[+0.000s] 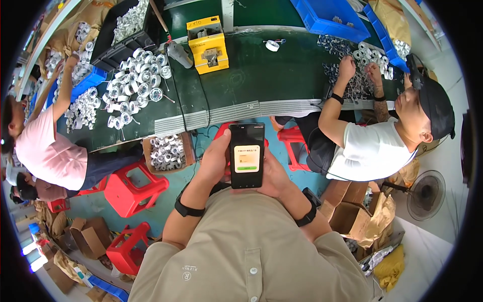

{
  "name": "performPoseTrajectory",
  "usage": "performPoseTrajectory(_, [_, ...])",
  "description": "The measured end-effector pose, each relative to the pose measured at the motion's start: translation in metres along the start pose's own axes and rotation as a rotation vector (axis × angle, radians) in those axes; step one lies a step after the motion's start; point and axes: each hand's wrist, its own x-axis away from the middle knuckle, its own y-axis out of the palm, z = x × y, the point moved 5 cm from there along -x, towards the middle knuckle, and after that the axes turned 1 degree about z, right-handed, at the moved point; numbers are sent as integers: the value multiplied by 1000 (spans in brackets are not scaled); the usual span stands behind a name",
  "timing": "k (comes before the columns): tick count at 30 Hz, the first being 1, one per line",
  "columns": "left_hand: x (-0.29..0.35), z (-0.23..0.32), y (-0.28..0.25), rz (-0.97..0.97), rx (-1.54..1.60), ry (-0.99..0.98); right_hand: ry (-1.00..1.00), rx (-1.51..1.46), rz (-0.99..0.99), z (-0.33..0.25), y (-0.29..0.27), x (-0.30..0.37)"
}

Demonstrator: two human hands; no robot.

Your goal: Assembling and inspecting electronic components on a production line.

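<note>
Upright in front of my chest is a black smartphone point(247, 178), its screen lit with a pale pop-up panel and a green button. My left hand point(216, 157) grips the phone's left edge, thumb near the upper corner. Along the opposite edge, my right hand point(274, 175) holds it too, with most of its fingers hidden behind. Both wrists carry black bands. Beyond the phone runs a green worktable point(236, 83), bearing a heap of small round white parts with wires point(138, 78) and a yellow box-shaped machine point(208, 45).
Co-workers sit at both sides, one in pink point(50, 113), one in white point(370, 148). Red stools point(135, 186) and an open carton of white parts point(188, 151) stand below the table edge. A fan point(425, 195) is at right. Blue bins point(329, 22) line the back.
</note>
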Motion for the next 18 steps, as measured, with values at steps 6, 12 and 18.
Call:
performPoseTrajectory(6, [-8, -8, -9, 118, -76, 174, -201, 139, 83, -7, -18, -2])
performPoseTrajectory(12, [8, 8, 12, 143, -276, 179, -177, 244, 321, -3, -46, -3])
performPoseTrajectory(18, [9, 7, 8, 198, -281, 151, -232, 237, 431, -1, -47, -4])
